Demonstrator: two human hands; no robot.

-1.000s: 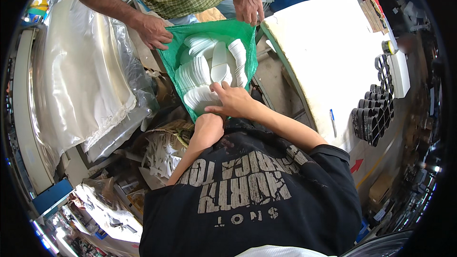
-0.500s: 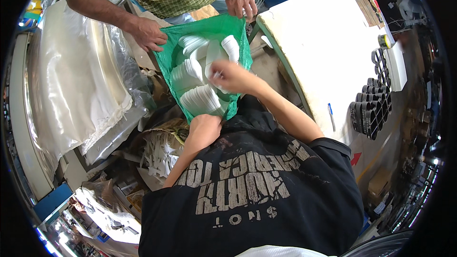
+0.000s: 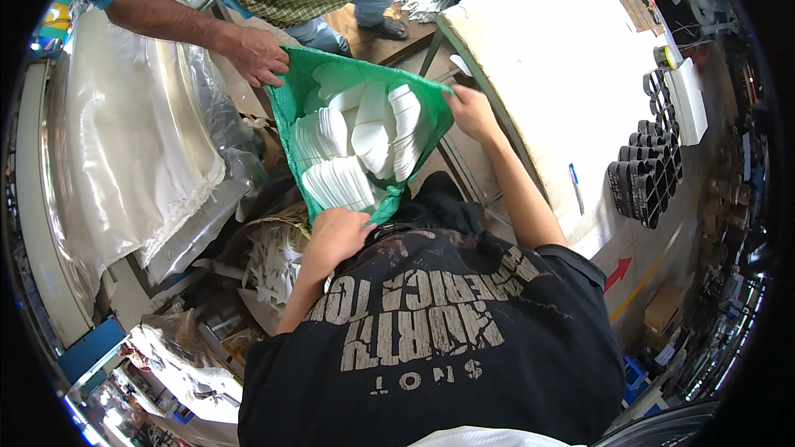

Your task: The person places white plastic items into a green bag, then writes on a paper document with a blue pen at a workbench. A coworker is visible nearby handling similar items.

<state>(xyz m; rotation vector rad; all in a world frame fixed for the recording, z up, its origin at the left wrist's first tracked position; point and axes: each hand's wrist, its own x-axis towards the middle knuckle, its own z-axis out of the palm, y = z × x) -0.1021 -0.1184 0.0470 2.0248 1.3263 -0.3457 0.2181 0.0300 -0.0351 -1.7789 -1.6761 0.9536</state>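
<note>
A green woven sack (image 3: 290,128) hangs with its mouth stretched wide. Inside lie several banded stacks of white insole-shaped sheets (image 3: 338,186). My left hand (image 3: 338,234) is closed on the sack's near edge, just below the closest stack; its fingertips are partly hidden. At the right corner of the mouth, my right hand (image 3: 474,112) pinches the green rim. Across from me, a co-worker's hand (image 3: 258,56) grips the far left corner of the same sack.
To the right stands a white-topped table (image 3: 530,58) with a blue pen (image 3: 575,188) and black ring-shaped pieces (image 3: 646,170) on it. Draped translucent sheeting (image 3: 124,141) fills the left side. White scraps (image 3: 273,261) lie in a container below my left arm.
My right hand has left the stacks inside and taken the sack's right corner. The co-worker's other hand has let go of that side and moved back. The mouth is spread further right.
</note>
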